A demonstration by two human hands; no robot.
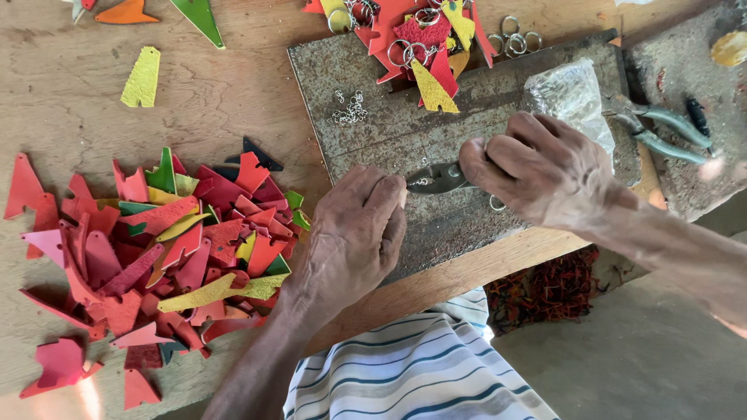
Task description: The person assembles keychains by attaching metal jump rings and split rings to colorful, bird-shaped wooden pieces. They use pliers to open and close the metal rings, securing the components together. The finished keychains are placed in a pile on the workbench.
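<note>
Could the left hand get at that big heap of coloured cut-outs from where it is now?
Probably yes. The left hand sits right beside the heap of cut-outs, with only bare wooden table between them and nothing covering the pieces.

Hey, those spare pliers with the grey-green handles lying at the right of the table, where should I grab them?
Grip the spare pliers by both handles together, coming from the right: the handles splay toward the right edge and lie free, while the jaws point left toward the clear plastic bag.
</note>
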